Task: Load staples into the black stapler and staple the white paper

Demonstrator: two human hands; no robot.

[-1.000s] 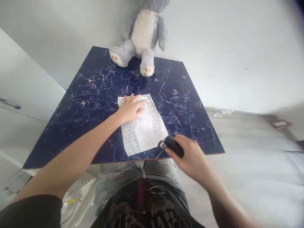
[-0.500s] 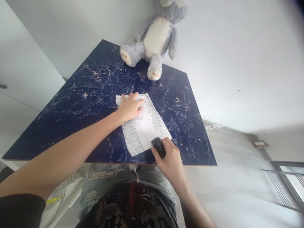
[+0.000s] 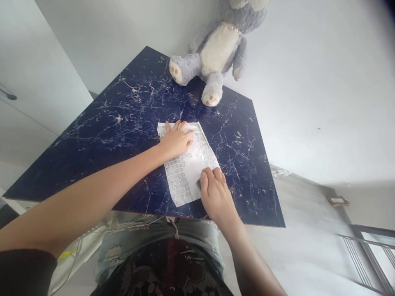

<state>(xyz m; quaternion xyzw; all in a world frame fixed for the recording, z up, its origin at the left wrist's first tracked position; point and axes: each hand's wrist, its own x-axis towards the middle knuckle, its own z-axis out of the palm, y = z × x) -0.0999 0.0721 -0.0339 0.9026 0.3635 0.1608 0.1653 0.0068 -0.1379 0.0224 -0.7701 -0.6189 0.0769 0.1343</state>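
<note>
A printed paper sheet (image 3: 185, 172) lies on the dark blue marbled table (image 3: 117, 127). My left hand (image 3: 176, 140) rests flat on the sheet's far end, fingers stretched out. My right hand (image 3: 216, 195) is closed over a small black stapler (image 3: 198, 183) at the sheet's near right edge; only a sliver of the stapler shows under the fingers.
A grey and white plush toy (image 3: 216, 53) sits at the table's far edge against the white wall. A tiny object (image 3: 238, 134) lies on the table to the right of the paper. The table's near edge is just in front of my body.
My right hand brought the black stapler from the table's near right corner onto the paper's near right edge and now covers it. The left hand stayed on the paper.
</note>
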